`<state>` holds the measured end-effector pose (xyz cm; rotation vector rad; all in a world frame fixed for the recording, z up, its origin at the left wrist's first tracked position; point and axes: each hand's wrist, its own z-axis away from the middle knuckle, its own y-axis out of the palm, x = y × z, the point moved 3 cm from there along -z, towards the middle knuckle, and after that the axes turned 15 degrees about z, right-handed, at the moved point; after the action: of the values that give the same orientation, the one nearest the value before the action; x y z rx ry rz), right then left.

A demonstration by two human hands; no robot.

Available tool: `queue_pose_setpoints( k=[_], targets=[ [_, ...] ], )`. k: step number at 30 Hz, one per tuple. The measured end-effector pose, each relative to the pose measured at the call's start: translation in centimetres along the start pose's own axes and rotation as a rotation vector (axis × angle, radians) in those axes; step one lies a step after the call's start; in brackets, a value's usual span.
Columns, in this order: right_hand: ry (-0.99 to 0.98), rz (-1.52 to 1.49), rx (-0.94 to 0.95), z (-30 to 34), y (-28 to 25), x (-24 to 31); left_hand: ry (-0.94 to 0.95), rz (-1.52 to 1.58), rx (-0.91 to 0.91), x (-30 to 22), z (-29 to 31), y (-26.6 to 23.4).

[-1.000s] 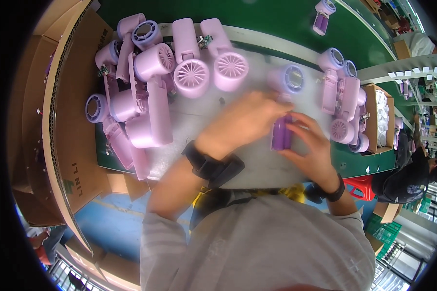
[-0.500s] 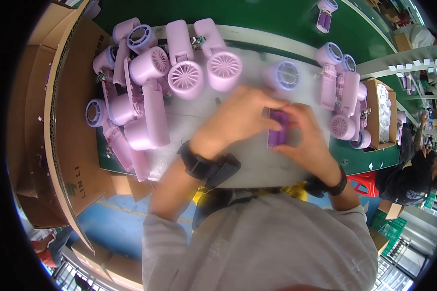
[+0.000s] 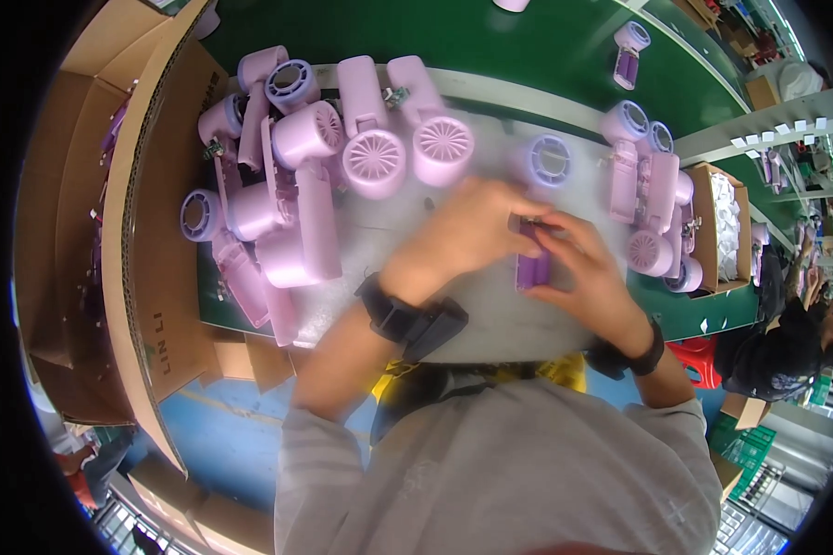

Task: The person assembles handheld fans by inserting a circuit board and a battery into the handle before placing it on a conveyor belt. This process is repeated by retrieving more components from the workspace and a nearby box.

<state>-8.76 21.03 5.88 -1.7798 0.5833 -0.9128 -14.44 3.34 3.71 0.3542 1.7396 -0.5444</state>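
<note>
A handheld fan with a round lilac head [image 3: 530,165] lies upright in front of me, its handle toward my body. The handle is open and shows purple battery cells [image 3: 533,271] inside. My left hand [image 3: 472,231] is closed, thumb and fingers pinching at the top of the handle just below the head; what small part they press is hidden. My right hand [image 3: 590,268] curls round the handle from the other side, fingertips near the top end and thumb by the lower end of the cells. Both hands are slightly blurred.
Several pink fans and fan parts [image 3: 301,217] are piled on the left of the pale work mat [image 3: 379,236]. More opened fans [image 3: 657,190] lie on the right, beside a cardboard box [image 3: 706,222] of white pieces. A large carton [image 3: 162,277] stands at far left. Another person [image 3: 787,342] sits at right.
The whole view has shifted a little, with the scene sitting lower in it. Both hands stay at the fan's handle, and their fingers have moved only slightly around its top end.
</note>
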Motion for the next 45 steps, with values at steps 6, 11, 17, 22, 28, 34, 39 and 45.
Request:
queue_pose_setpoints(
  k=[6,11,17,22,28,34,39,45],
  targets=[
    [-0.054,0.162,0.012,-0.4,-0.6,0.7,0.089,0.019,-0.041,0.0,-0.1,0.7],
    [0.148,0.226,-0.136,-3.6,0.5,-3.0,0.126,0.058,-0.268,-1.1,0.2,0.7],
    [0.258,0.081,-0.080,-8.3,-2.4,-1.0,-0.041,-0.086,-0.002,0.7,0.1,1.6],
    [-0.032,-0.153,0.087,-12.4,1.2,1.0,-0.001,-0.022,0.206,0.7,0.8,2.3],
    [-0.011,-0.165,0.092,-14.1,3.4,1.0,-0.100,-0.116,0.311,0.4,0.4,2.2],
    [0.252,-0.447,-0.110,-11.5,-2.5,-1.7,0.033,-0.039,0.249,0.7,0.0,2.6],
    [0.198,-0.245,-0.334,-9.0,-9.5,-1.9,0.006,-0.034,0.174,0.9,-0.1,2.1],
    [0.413,-0.234,-0.039,-10.0,-11.2,-4.5,0.047,0.144,-0.250,-1.6,-0.7,-0.1]
  ],
)
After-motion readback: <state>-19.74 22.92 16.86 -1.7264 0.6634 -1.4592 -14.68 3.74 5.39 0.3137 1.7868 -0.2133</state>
